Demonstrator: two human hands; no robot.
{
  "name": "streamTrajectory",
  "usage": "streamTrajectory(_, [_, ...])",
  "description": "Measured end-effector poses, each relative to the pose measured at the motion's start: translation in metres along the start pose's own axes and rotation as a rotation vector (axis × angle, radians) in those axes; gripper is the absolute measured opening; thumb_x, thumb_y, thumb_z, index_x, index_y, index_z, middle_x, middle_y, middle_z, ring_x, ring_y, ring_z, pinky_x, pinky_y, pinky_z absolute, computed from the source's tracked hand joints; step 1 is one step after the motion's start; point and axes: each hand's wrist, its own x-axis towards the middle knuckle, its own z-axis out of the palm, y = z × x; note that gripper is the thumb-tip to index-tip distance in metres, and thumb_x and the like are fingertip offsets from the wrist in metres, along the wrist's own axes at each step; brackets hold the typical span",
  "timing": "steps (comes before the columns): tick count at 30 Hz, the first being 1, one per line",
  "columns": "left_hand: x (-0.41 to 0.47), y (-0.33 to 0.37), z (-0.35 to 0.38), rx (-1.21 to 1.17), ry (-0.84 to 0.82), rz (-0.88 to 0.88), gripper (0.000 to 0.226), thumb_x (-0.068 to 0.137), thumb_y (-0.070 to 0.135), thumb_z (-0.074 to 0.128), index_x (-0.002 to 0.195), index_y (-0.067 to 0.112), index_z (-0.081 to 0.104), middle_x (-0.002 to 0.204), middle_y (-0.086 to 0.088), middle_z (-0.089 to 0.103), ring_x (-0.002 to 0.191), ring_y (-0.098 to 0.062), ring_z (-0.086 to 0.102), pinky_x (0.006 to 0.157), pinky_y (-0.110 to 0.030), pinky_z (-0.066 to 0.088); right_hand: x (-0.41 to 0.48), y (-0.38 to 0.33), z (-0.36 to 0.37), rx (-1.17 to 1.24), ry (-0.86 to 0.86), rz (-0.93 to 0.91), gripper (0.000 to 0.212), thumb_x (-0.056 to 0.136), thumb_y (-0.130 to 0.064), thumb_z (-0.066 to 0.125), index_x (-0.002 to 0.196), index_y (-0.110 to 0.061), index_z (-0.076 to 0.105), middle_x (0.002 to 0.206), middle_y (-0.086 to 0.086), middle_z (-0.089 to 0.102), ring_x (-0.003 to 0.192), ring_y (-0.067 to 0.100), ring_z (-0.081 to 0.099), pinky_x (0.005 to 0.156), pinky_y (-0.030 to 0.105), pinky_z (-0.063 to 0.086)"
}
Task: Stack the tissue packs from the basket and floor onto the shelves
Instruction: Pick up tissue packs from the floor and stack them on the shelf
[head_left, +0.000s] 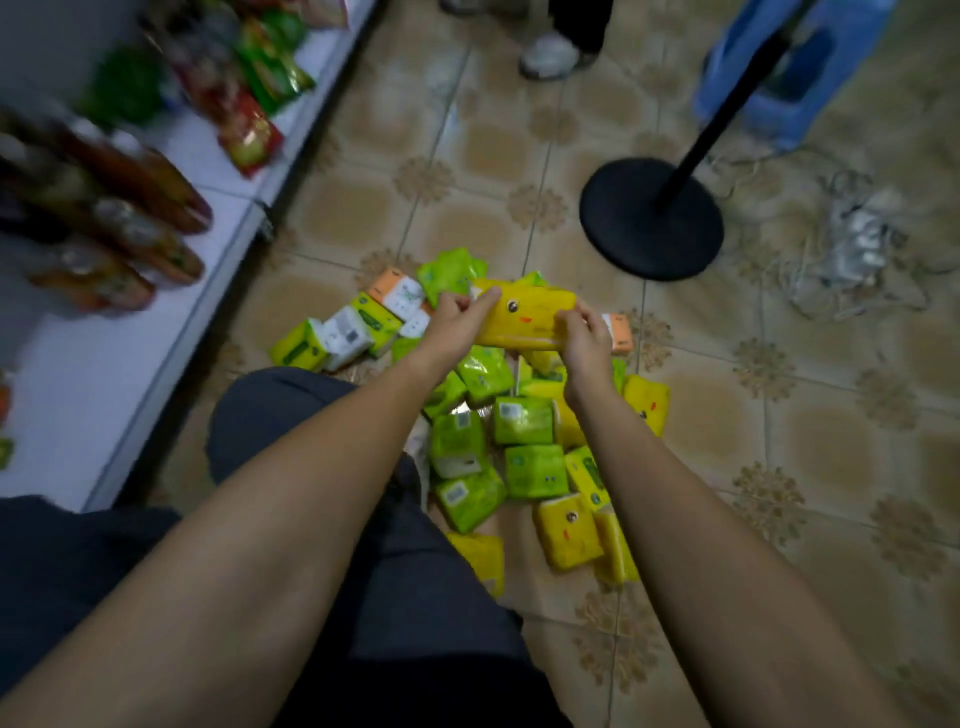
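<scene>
Both hands hold one yellow tissue pack (527, 318) with a cartoon face, lifted above a heap on the floor. My left hand (460, 322) grips its left end and my right hand (587, 340) grips its right end. Under them lies a pile of tissue packs (522, 421), mostly green and yellow, with a few orange-and-white ones (397, 291) at the far left. A white shelf (135, 358) runs along the left side. No basket shows in this view.
Snack bags (249, 93) and bottles (130, 223) lie on the shelf. A black round stand base (649, 218) with a pole stands on the tiled floor to the right. A blue stool (789, 78), tangled cables (857, 244) and another person's shoe (550, 54) are farther back.
</scene>
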Motion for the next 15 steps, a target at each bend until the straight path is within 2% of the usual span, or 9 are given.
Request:
streamTrajectory(2, [-0.015, 0.018, -0.025, -0.037, 0.081, 0.073, 0.034, 0.092, 0.036, 0.055, 0.106, 0.010, 0.039, 0.103, -0.003, 0.043, 0.095, -0.015, 0.042, 0.068, -0.024, 0.035, -0.021, -0.025, 0.019, 0.009, -0.077, -0.087, 0.026, 0.093, -0.011, 0.049, 0.119, -0.009, 0.052, 0.096, 0.002, 0.053, 0.079, 0.009, 0.052, 0.058, 0.009, 0.042])
streamTrajectory(4, [-0.031, 0.036, -0.050, -0.079, 0.162, 0.163, 0.040, 0.089, 0.032, 0.061, 0.114, 0.010, 0.039, 0.106, -0.002, 0.046, 0.097, -0.014, 0.046, 0.072, -0.023, 0.039, -0.043, -0.047, 0.039, 0.025, -0.149, -0.172, 0.029, 0.092, -0.013, 0.053, 0.120, -0.005, 0.051, 0.101, 0.005, 0.053, 0.091, 0.014, 0.051, 0.068, 0.015, 0.043])
streamTrajectory(6, [-0.052, 0.053, -0.077, -0.123, 0.232, 0.273, 0.049, 0.089, 0.024, 0.062, 0.127, 0.007, 0.039, 0.110, 0.000, 0.048, 0.100, -0.011, 0.048, 0.076, -0.018, 0.041, -0.067, -0.068, 0.062, 0.021, -0.210, -0.265, 0.033, 0.091, -0.015, 0.057, 0.119, -0.002, 0.049, 0.096, 0.002, 0.053, 0.090, 0.013, 0.050, 0.063, 0.009, 0.042])
streamTrajectory(8, [-0.075, 0.067, -0.109, -0.109, 0.292, 0.390, 0.044, 0.092, 0.020, 0.057, 0.131, 0.006, 0.041, 0.112, -0.001, 0.052, 0.101, -0.010, 0.050, 0.077, -0.017, 0.042, -0.093, -0.086, 0.087, 0.014, -0.277, -0.358, 0.035, 0.089, -0.016, 0.059, 0.119, -0.001, 0.048, 0.094, -0.001, 0.052, 0.086, 0.010, 0.050, 0.058, 0.003, 0.040])
streamTrajectory(13, [-0.133, 0.081, -0.205, -0.031, 0.523, 0.539, 0.038, 0.099, 0.025, 0.041, 0.132, 0.007, 0.047, 0.125, -0.014, 0.057, 0.111, -0.027, 0.056, 0.091, -0.034, 0.045, -0.167, -0.119, 0.161, 0.035, -0.538, -0.485, 0.034, 0.093, -0.017, 0.053, 0.125, -0.008, 0.044, 0.111, 0.004, 0.052, 0.097, 0.014, 0.051, 0.067, 0.016, 0.045])
streamTrajectory(15, [-0.162, 0.082, -0.245, -0.013, 0.658, 0.565, 0.038, 0.101, 0.023, 0.036, 0.133, 0.005, 0.047, 0.130, -0.016, 0.055, 0.118, -0.028, 0.052, 0.093, -0.029, 0.041, -0.204, -0.128, 0.192, 0.055, -0.652, -0.537, 0.036, 0.095, -0.013, 0.048, 0.130, -0.007, 0.042, 0.116, 0.008, 0.053, 0.098, 0.014, 0.052, 0.063, 0.010, 0.046])
